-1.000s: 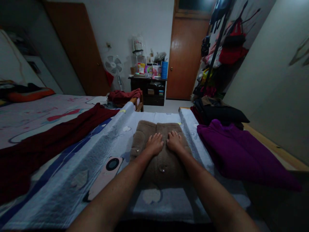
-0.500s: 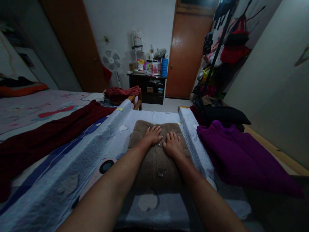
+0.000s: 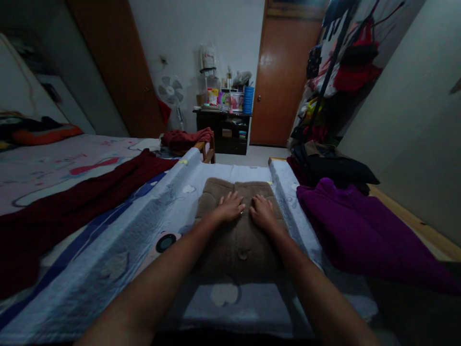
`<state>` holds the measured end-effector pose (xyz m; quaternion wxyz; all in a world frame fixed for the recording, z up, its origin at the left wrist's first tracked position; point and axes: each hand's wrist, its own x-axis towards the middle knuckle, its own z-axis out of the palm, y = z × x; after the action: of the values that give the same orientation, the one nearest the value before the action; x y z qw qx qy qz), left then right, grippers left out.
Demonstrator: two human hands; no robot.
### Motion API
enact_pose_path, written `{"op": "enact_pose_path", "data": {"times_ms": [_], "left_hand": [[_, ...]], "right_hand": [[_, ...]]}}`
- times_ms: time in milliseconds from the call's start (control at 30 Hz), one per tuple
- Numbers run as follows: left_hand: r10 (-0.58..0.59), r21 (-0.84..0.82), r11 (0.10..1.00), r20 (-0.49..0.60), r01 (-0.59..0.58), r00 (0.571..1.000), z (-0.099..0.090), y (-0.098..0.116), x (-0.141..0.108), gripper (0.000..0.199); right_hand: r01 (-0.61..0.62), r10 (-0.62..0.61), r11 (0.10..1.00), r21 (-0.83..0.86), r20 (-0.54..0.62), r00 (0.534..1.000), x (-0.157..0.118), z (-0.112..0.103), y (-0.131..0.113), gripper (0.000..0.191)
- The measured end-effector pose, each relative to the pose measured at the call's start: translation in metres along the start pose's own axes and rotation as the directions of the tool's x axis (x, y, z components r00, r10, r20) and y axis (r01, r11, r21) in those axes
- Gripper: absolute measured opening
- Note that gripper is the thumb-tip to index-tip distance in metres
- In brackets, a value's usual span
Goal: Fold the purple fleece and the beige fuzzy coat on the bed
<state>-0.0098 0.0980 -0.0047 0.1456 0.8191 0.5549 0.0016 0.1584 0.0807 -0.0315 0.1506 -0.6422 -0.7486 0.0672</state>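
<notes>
A folded brown garment [image 3: 239, 240], thick and with a button on its front, lies flat on the pale blue patterned bedsheet [image 3: 187, 168]. My left hand [image 3: 231, 206] rests palm down on its upper left part, fingers spread. On the upper right part lies my right hand [image 3: 263, 211], also flat with the fingers apart. Neither hand grips the cloth. The near edge of the garment is in shadow between my forearms.
To the right are a folded purple garment [image 3: 367, 230] and a stack of dark clothes [image 3: 334, 166]. Dark red cloth [image 3: 90, 192] stretches along the left. A pink object with a black disc [image 3: 165, 241] lies beside my left forearm. A fan [image 3: 171, 91] stands farther back.
Both hands have slid slightly toward me over the brown garment, and the right hand has shifted a little outward. The whole view has shifted slightly.
</notes>
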Motion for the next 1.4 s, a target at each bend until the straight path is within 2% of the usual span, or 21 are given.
{"op": "enact_pose_path", "data": {"times_ms": [133,233,367,533,1133,1400], "left_hand": [[0.149,0.004,0.989,-0.153,-0.151,0.977,0.019,0.017,-0.063,0.051],[0.129,0.031,0.992,-0.21,-0.125,0.969,0.039,0.023,-0.087,0.05],[0.096,0.051,0.995,-0.278,-0.085,0.956,0.055,0.022,-0.087,0.048],[0.08,0.054,0.996,-0.296,-0.067,0.952,0.062,0.019,-0.084,0.049],[0.046,0.027,0.999,-0.312,-0.039,0.949,0.067,0.018,-0.089,0.054],[0.034,0.08,0.997,-0.372,-0.005,0.928,0.07,0.013,-0.108,0.057]], "right_hand": [[0.106,-0.101,0.99,0.094,-0.059,0.993,-0.028,-0.002,-0.006,0.047],[0.185,-0.181,0.98,0.079,-0.052,0.982,-0.053,0.003,-0.017,0.041],[0.195,-0.193,0.981,0.02,-0.078,0.978,-0.069,0.007,-0.027,0.037],[0.178,-0.18,0.984,-0.03,-0.091,0.979,-0.071,0.007,-0.03,0.037],[0.231,-0.238,0.971,-0.066,-0.134,0.962,-0.097,0.007,-0.017,0.043],[0.164,-0.176,0.98,-0.11,-0.109,0.978,-0.115,0.0,-0.006,0.045]]}}
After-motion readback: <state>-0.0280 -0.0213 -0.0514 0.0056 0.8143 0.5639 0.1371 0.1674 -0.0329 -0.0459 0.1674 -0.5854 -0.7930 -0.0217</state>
